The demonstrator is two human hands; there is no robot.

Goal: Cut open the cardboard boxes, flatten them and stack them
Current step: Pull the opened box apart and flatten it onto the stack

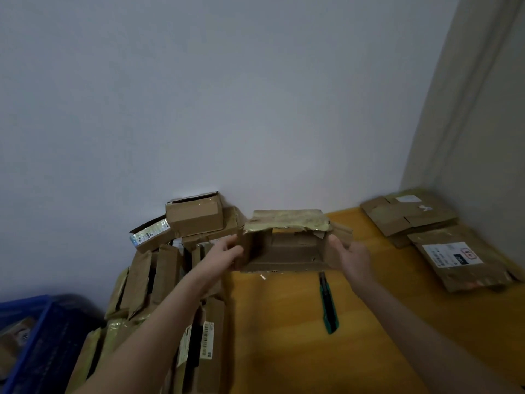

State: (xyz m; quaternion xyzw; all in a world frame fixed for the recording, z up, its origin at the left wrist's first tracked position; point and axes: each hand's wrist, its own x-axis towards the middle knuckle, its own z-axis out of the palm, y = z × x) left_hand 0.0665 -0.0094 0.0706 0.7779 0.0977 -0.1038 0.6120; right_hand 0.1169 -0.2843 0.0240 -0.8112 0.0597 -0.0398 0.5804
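Two hands hold one opened cardboard box (pixel 284 251) just above the desk (pixel 284 351), towards its back edge, with the open mouth facing the person. The left hand (pixel 227 253) has its grip curled round the box's left wall, and the right hand (pixel 352 257) has its grip pinching the right wall and side flap. The likeliest trouble lies directly below. A green and black utility knife (pixel 329 308) lies on the desk with its front end hidden under the box, so I cannot tell whether the blade is out. Pressing the box flat there could trap the knife or bring a palm onto it. The top flap is ragged and coated in glossy, wrinkled tape, which may resist folding, spring back or tear unevenly. The board itself looks thin, soft and creased, with frayed edges, so it should collapse along its corners if the remaining taped seams give way. At the desk's left edge a pile of uncut boxes (pixel 159 268) leans in uneven rows, slick with tape and printed labels, and a nudge from the left elbow could topple it. Flattened boxes (pixel 412 217) lie in a low, loose stack at the back right corner, matte brown. Off the left edge stands a blue plastic crate (pixel 42 336).
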